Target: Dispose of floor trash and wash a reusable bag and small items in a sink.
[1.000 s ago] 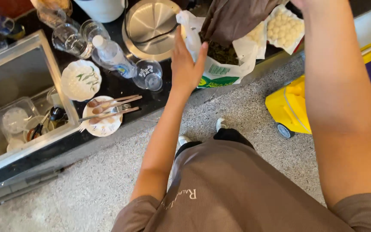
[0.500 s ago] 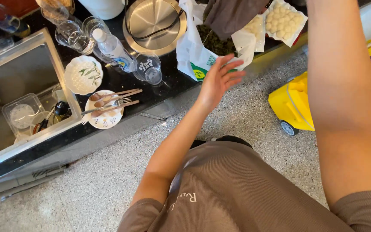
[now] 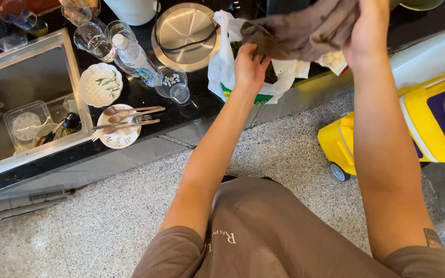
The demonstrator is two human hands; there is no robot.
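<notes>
Hands are gripping a brown cloth (image 3: 305,31) near the top centre of the frame, above the black counter (image 3: 145,95). The left hand (image 3: 249,67) is pinching the cloth's lower left end with fingers closed on it, and the right hand (image 3: 368,33) is clutching the cloth's right end, fingers wrapped over the fabric. The cloth is hanging bunched between them, over a white plastic bag (image 3: 222,67) that is sitting on the counter. Just left of the bag, a round steel lid (image 3: 186,33) is lying flat, with a plastic bottle (image 3: 135,56) and a glass measuring cup (image 3: 173,85) beside it. A plate of spoons and forks (image 3: 122,128) is resting at centre left by the sink (image 3: 21,77). A yellow wheeled box (image 3: 387,128) is standing on the speckled floor at the right.
</notes>
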